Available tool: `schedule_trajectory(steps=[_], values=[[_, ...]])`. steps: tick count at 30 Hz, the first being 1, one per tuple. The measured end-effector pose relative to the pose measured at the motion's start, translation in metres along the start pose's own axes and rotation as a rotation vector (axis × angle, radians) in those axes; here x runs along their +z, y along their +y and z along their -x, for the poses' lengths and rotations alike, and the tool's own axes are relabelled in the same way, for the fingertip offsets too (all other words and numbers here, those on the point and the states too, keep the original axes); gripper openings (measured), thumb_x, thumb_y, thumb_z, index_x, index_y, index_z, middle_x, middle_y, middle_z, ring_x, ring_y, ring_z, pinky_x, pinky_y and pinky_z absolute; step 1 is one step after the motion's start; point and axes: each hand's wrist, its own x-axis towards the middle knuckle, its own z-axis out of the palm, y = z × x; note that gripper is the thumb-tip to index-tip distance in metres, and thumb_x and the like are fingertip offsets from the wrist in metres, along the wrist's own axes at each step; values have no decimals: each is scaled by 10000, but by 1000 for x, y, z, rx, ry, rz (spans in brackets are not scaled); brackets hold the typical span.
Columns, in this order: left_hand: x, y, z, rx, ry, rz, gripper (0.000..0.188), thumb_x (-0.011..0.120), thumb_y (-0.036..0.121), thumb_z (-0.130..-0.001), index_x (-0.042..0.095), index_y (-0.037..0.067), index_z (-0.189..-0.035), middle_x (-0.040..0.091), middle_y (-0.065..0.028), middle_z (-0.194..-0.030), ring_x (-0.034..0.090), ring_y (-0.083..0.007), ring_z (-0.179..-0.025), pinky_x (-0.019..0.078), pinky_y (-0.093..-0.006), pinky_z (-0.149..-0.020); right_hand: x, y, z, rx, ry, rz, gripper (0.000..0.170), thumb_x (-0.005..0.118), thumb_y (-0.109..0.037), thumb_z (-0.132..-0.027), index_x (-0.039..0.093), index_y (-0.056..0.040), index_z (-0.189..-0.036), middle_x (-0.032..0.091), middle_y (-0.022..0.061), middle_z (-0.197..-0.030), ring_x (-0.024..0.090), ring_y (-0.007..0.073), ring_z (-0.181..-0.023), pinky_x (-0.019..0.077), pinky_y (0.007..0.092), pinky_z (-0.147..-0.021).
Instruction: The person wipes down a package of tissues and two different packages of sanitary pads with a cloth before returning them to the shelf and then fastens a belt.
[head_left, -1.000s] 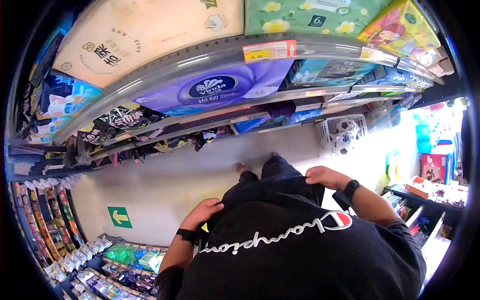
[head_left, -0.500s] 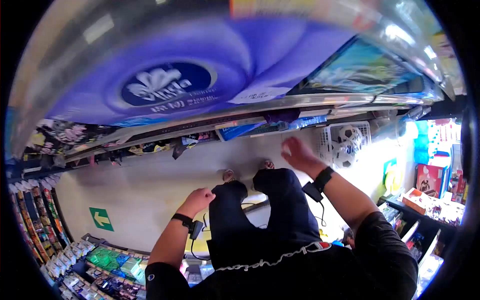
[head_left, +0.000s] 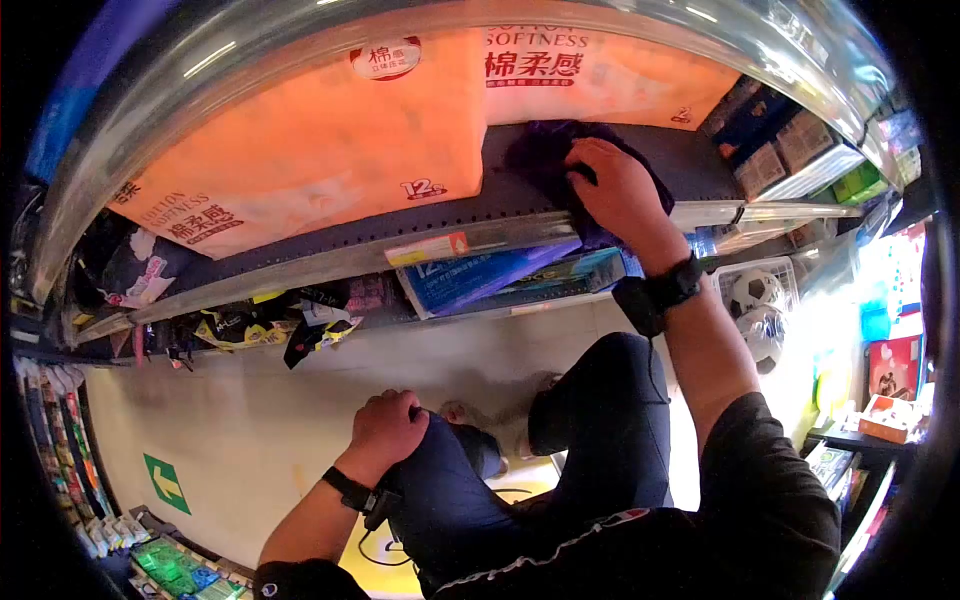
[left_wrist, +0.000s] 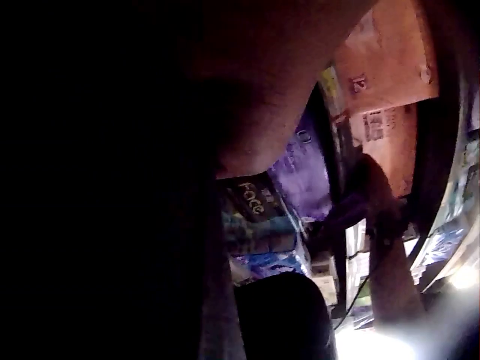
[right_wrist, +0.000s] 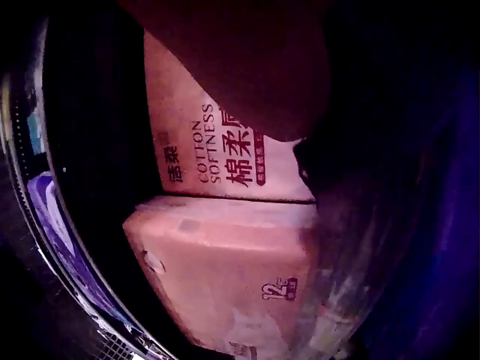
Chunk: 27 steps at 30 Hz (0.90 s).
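Note:
My right hand [head_left: 615,190] is at the shelf, its curled fingers gripping a dark purple cloth [head_left: 540,150]. The cloth lies bunched on the grey shelf board and hangs over its front edge. Behind and left of it stand large orange tissue packs [head_left: 330,150] with red lettering. In the right wrist view the right hand [right_wrist: 255,67] is a dark shape over the orange packs [right_wrist: 225,262]. My left hand [head_left: 388,428] rests on my left knee, fingers loosely bent, holding nothing. The left wrist view is mostly dark, with part of the left hand [left_wrist: 262,112] showing.
The shelf's clear front rail [head_left: 330,255] runs across below the packs. Blue and purple packs [head_left: 480,280] lie on the lower shelf. A white basket with soccer balls [head_left: 755,292] stands on the floor to the right. Black-wrapped goods [head_left: 320,320] hang at left.
I have bent lower, and the orange packs have come into view. My right hand let go of the shirt hem, reached forward and took hold of the cloth; the left moved onto the knee.

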Motion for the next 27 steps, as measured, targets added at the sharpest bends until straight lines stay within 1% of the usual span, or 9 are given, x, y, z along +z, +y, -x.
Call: schedule_trajectory(steps=[2, 6, 8, 9, 11, 15, 20, 25, 27], values=[[2, 1, 10, 40, 57, 6, 240, 635, 298, -835, 660, 95, -961, 661, -154, -954, 623, -366, -935, 503, -474, -815, -2, -3, 0, 92, 45, -52, 185, 576, -170, -870, 628, -47, -998, 645, 169, -986, 610, 388, -922, 503, 460, -792], [14, -7, 14, 98, 156, 31, 233, 596, 309, -836, 648, 110, -944, 662, -115, -973, 621, -340, -955, 506, -459, -819, -28, -8, 10, 286, 192, -384, 157, 562, -133, -900, 619, -21, -993, 667, 161, -1025, 640, 341, -948, 503, 402, -802], [6, -1, 20, 41, 126, 2, 225, 577, 313, -853, 655, 123, -944, 668, -110, -969, 625, -330, -962, 506, -443, -845, -42, 0, 19, 433, 247, -1326, 187, 547, -114, -926, 615, -7, -1064, 671, 127, -1127, 625, 282, -1058, 470, 348, -896], [4, -1, 23, 51, 157, -9, 225, 577, 313, -853, 655, 123, -944, 668, -110, -969, 625, -330, -962, 506, -443, -845, -57, 6, 27, 403, 268, -1330, 187, 547, -114, -926, 615, -7, -1064, 671, 127, -1127, 625, 282, -1058, 470, 348, -896], [10, -6, 27, 50, 179, 22, 227, 572, 321, -860, 660, 124, -931, 673, -111, -996, 624, -319, -980, 506, -436, -846, -79, 11, 54, 32, 114, -2079, 207, 507, -113, -955, 580, 17, -1098, 642, 86, -1092, 604, 236, -1040, 448, 350, -940], [15, -10, 30, 111, 285, 46, 211, 596, 294, -856, 657, 99, -908, 685, -132, -939, 631, -361, -920, 505, -444, -807, -98, -30, 99, -52, 415, -2190, 354, 448, -284, -1001, 564, -11, -1193, 608, 147, -1223, 572, 275, -1163, 412, 404, -1046], [-10, 15, 42, 48, 180, 321, 297, 631, 264, -886, 651, 39, -1078, 672, -172, -1093, 626, -326, -1062, 483, -382, -928, 5, -86, 162, 616, -21, -2771, 548, 456, -504, -969, 526, -112, -1346, 603, 119, -1277, 564, 349, -1134, 434, 514, -985], [-39, 88, 63, 462, 329, 582, 502, 651, 295, -891, 532, 18, -1292, 592, -190, -1282, 548, -328, -1215, 425, -398, -1023, -8, -141, 170, 430, -381, -2909, 618, 528, -523, -928, 451, -169, -1428, 419, 132, -1488, 400, 394, -1342, 299, 596, -1096], [-42, 120, 59, 492, 364, 610, 508, 653, 266, -891, 512, 18, -1312, 604, -174, -1265, 554, -315, -1206, 425, -387, -1023, 2, -144, 165, 297, -499, -2805, 610, 549, -482, -932, 456, -128, -1420, 467, 118, -1455, 449, 324, -1322, 298, 495, -1129]])
